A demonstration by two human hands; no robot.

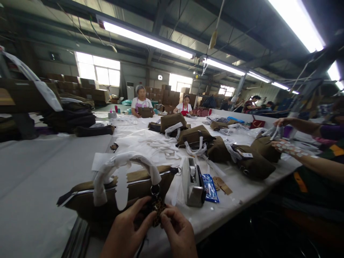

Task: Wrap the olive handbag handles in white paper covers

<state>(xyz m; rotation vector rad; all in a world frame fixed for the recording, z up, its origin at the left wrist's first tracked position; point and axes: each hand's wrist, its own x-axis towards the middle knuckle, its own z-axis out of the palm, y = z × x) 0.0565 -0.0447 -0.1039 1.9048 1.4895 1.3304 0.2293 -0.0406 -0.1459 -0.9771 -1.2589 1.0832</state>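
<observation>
A brown handbag (pixel 134 190) lies on its side at the table's near edge, its handles wrapped in white paper (pixel 120 166). A leopard-print tag (pixel 158 208) hangs from a metal ring on the bag. My left hand (pixel 129 229) and my right hand (pixel 178 233) both pinch this tag, fingers closed on it, just in front of the bag.
A grey tape dispenser (pixel 192 182) and a blue packet (pixel 210 188) sit right of the bag. Several more brown bags (pixel 193 136) crowd the white table (pixel 34 179). A co-worker's arms (pixel 301 154) reach in from the right. Other people sit at the far end; cartons line the back.
</observation>
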